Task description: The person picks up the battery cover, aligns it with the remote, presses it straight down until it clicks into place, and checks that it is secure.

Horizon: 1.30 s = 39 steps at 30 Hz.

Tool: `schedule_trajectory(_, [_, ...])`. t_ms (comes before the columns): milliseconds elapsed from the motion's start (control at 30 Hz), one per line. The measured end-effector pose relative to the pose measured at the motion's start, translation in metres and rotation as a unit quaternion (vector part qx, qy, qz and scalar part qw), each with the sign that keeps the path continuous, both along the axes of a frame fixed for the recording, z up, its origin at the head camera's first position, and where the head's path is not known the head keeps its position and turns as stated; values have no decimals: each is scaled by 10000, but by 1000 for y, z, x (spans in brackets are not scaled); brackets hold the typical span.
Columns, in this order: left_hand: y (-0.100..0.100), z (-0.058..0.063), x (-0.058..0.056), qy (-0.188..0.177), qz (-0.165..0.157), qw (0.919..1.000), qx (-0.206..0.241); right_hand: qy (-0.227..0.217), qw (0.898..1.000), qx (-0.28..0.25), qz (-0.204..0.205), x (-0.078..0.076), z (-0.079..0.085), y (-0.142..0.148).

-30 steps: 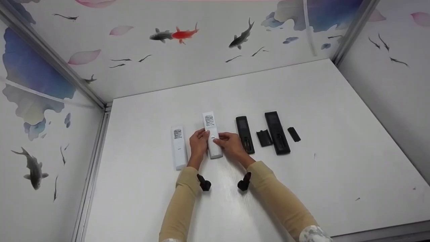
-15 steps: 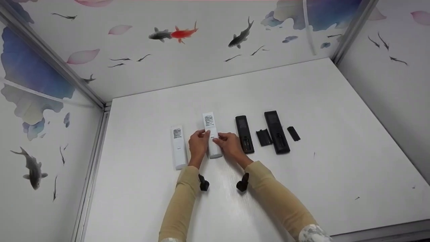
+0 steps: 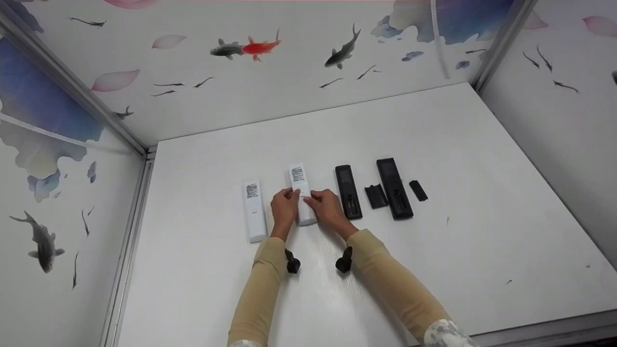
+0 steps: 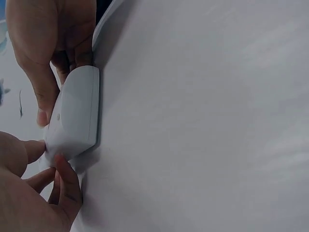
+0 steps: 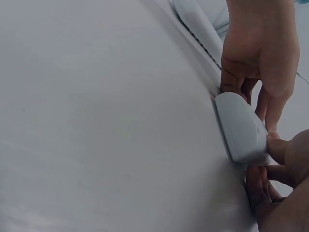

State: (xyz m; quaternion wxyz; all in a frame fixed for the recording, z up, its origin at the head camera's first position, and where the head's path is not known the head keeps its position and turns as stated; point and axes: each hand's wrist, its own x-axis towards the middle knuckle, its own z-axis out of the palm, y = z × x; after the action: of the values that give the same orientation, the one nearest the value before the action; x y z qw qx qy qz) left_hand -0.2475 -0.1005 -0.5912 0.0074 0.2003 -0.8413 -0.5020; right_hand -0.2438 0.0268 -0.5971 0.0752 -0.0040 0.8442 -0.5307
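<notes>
A white remote control [image 3: 296,174] lies back side up between the two hands, its printed label at the far end. My left hand [image 3: 284,207] grips its left side, thumb on the upper face. From the right, my right hand [image 3: 330,209] pinches the other edge, with its thumb on the back near a small mark. The left wrist view shows the rounded near end of the remote [image 4: 77,106] low over the table, with fingers of both hands along its sides. In the right wrist view the same remote [image 5: 239,128] sits between the hands; its far end is hidden.
Left of the hands lies another white remote [image 3: 255,217]. To the right are a smaller black remote [image 3: 344,180] and a larger one [image 3: 388,176], both with bare battery bays. Two black battery covers [image 3: 376,196] lie near them. Patterned walls enclose the white table [image 3: 217,168].
The far end of the held white remote shows slightly lower in the head view. Both hands keep their grip almost in place, and the whole view has shifted a little.
</notes>
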Motion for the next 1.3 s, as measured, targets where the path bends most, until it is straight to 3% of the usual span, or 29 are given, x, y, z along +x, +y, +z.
schedule_trajectory(300, [-1, -1, 2, -11, -88, 9998, -151, 134, 9999, 18, -70, -1, 0, -4])
schedule_trajectory(633, [-1, -2, 2, -107, 9, 9999, -16, 305, 9989, 7, -368, -1, -3, -5])
schedule_trajectory(1000, [-4, -2, 4, -18, 49, 9999, 156, 97, 9993, -158, -318, 7, 3, -3])
schedule_trajectory(1300, [-1, -3, 3, 55, -124, 9998, 111, -207, 9991, -221, -307, 14, 7, 4])
